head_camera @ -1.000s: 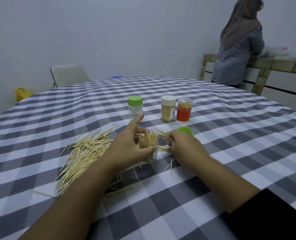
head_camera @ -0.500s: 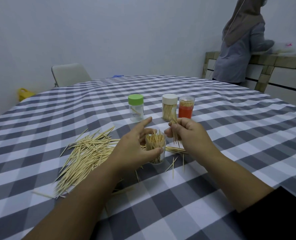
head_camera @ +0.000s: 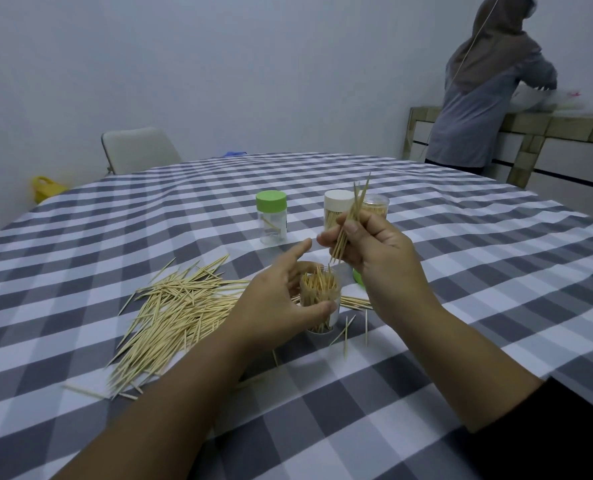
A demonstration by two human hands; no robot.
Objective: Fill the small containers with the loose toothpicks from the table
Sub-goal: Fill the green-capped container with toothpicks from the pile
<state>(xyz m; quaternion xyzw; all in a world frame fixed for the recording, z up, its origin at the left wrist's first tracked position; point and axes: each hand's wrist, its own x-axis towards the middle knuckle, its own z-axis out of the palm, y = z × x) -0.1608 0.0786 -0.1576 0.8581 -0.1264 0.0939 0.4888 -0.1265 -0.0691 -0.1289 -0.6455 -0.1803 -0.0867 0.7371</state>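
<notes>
Toothpicks point(head_camera: 348, 227) sit bunched in my right hand point(head_camera: 378, 252), its grip pinched shut, just above the open container point(head_camera: 319, 299) my left hand point(head_camera: 277, 303) grips. That container looks nearly full. At nine o'clock, a large loose pile point(head_camera: 173, 313) remains on the tabletop point(head_camera: 461, 271); I'd judge much left.

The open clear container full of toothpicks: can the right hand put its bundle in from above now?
Probably yes. The right hand holds its toothpick bundle just above the open clear container; the left hand grips only its side.
</notes>
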